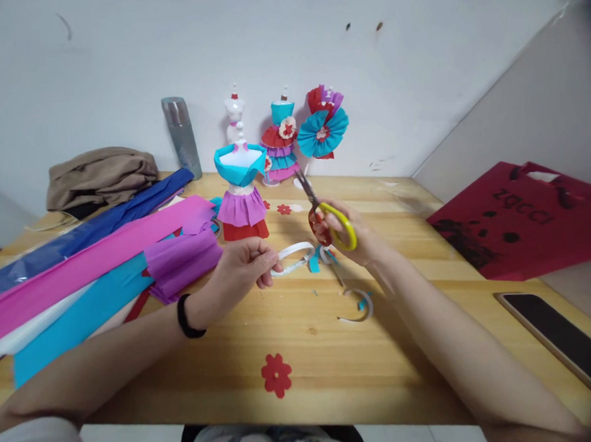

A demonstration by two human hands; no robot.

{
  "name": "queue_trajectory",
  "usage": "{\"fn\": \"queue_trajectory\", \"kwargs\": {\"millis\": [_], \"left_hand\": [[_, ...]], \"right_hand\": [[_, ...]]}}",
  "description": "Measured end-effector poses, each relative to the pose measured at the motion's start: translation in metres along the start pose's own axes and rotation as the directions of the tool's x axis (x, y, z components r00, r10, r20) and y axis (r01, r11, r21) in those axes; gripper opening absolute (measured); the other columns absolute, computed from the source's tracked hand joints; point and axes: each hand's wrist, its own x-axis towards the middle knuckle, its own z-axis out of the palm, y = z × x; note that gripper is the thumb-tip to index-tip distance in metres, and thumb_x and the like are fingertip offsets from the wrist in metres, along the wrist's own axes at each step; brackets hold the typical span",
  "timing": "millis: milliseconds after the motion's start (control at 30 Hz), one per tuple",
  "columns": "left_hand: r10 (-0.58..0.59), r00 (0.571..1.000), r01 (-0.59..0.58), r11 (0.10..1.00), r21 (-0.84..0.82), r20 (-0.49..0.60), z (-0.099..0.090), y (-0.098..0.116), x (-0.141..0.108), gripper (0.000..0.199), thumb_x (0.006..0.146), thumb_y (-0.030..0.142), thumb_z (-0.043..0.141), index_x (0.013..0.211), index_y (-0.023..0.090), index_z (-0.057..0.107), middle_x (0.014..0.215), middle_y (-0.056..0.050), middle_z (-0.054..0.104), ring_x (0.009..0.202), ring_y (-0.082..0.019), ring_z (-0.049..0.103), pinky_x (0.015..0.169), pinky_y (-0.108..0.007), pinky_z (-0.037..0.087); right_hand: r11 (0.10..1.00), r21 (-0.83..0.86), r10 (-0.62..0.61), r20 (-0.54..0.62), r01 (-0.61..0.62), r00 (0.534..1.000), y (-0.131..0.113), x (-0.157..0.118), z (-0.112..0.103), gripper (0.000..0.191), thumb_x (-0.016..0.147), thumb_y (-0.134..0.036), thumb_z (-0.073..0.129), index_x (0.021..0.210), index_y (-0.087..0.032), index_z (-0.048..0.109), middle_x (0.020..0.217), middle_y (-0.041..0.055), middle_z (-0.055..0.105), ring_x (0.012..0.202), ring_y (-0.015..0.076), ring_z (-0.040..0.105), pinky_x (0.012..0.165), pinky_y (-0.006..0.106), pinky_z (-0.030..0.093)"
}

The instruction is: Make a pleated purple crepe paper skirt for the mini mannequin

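Note:
My left hand (245,263), with a black band at its wrist, is closed in a pinch on the end of a curled white strip (297,249), which bends toward the right. In my right hand (349,234) is a pair of scissors (344,226) with yellow and red handles, its blades pointing up and left. Just beyond my left hand stands a small dress form (240,184) in a blue collar, a purple ruffle and a red skirt. Small blue paper scraps (314,262) lie below the scissors. Closer to me rests a red paper flower (276,375).
Crepe paper sheets (111,249) and a brown cloth (102,176) cover the left side. A flask (183,138) and several decorated dress forms (279,145) stand by the wall. A curled strip (365,308), a red bag (520,220) and a phone (558,338) lie rightward.

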Motion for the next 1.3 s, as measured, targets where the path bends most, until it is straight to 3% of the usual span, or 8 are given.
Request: {"fn": "queue_trajectory", "kwargs": {"millis": [133,333,567,600,733,900,1033,1300], "left_hand": [[-0.004,1.000,0.004,1.000,0.002,-0.006,0.000,-0.002,0.002,0.028,0.081,0.038,0.069,0.069,0.014,0.065,0.055,0.001,0.060,0.050,-0.007,0.054,0.050,-0.018,0.042],[-0.011,0.999,0.011,1.000,-0.020,-0.039,0.000,-0.002,0.002,0.032,0.081,0.043,0.070,0.069,0.014,0.065,0.052,0.002,0.056,0.048,-0.007,0.050,0.048,-0.018,0.039],[-0.025,0.997,0.025,1.000,-0.012,-0.068,0.001,-0.003,0.003,0.030,0.080,0.041,0.070,0.067,0.014,0.064,0.052,0.002,0.059,0.047,-0.007,0.052,0.049,-0.018,0.041],[-0.033,0.997,0.032,0.999,-0.009,-0.070,0.002,-0.004,0.004,0.029,0.080,0.040,0.070,0.067,0.014,0.064,0.052,0.002,0.059,0.047,-0.007,0.053,0.049,-0.018,0.042],[-0.053,0.996,0.052,0.999,-0.008,-0.072,0.002,-0.006,0.006,0.027,0.080,0.038,0.070,0.068,0.014,0.065,0.052,0.002,0.059,0.047,-0.007,0.053,0.049,-0.018,0.041],[-0.032,0.993,0.030,0.999,-0.018,-0.112,0.003,-0.010,0.008,0.028,0.081,0.038,0.068,0.066,0.014,0.063,0.052,0.002,0.059,0.048,-0.007,0.052,0.048,-0.018,0.041],[-0.023,0.992,0.019,0.999,-0.037,-0.124,0.004,-0.012,0.008,0.028,0.081,0.038,0.068,0.067,0.014,0.063,0.052,0.001,0.060,0.048,-0.007,0.053,0.048,-0.018,0.041],[-0.043,0.988,0.036,0.998,-0.051,-0.145,0.004,-0.013,0.011,0.026,0.079,0.037,0.067,0.068,0.014,0.065,0.050,0.001,0.061,0.046,-0.007,0.053,0.048,-0.018,0.042]], "right_hand": [[0.974,0.223,-0.006,0.149,-0.027,0.989,-0.014,-0.031,0.001,0.066,0.065,-0.069,0.076,0.112,-0.026,0.059,0.079,-0.0007,0.056,0.063,0.0163,0.049,0.060,0.030,0.044],[0.990,0.108,0.028,0.488,-0.092,0.873,-0.018,-0.062,-0.004,0.061,0.075,-0.079,0.062,0.102,-0.025,0.059,0.066,-0.0010,0.052,0.053,0.0163,0.043,0.052,0.031,0.040],[0.988,-0.001,-0.152,0.215,0.156,0.965,-0.040,-0.069,-0.018,0.050,0.079,-0.070,0.071,0.102,-0.026,0.061,0.064,0.0001,0.051,0.056,0.0169,0.045,0.055,0.033,0.036],[0.989,-0.011,-0.139,0.243,0.146,0.960,-0.042,-0.070,-0.020,0.050,0.079,-0.069,0.071,0.103,-0.025,0.063,0.063,0.0002,0.051,0.056,0.0162,0.045,0.055,0.033,0.035],[0.992,0.048,0.078,0.504,-0.118,0.860,-0.032,-0.078,-0.015,0.053,0.087,-0.069,0.061,0.107,-0.020,0.065,0.064,0.0009,0.051,0.053,0.0143,0.046,0.051,0.031,0.037],[0.938,-0.029,0.302,0.561,-0.346,0.771,-0.015,-0.078,0.003,0.059,0.083,-0.073,0.063,0.104,-0.019,0.065,0.070,0.0012,0.059,0.045,0.0100,0.047,0.039,0.024,0.033],[0.916,-0.025,0.343,0.566,-0.400,0.750,-0.013,-0.076,0.007,0.062,0.081,-0.074,0.066,0.102,-0.016,0.064,0.069,0.0009,0.061,0.045,0.0089,0.049,0.038,0.021,0.035],[0.905,0.036,0.354,0.486,-0.423,0.799,-0.012,-0.080,0.017,0.063,0.079,-0.073,0.070,0.099,-0.014,0.064,0.063,-0.0006,0.059,0.044,0.0092,0.051,0.038,0.020,0.040]]}}
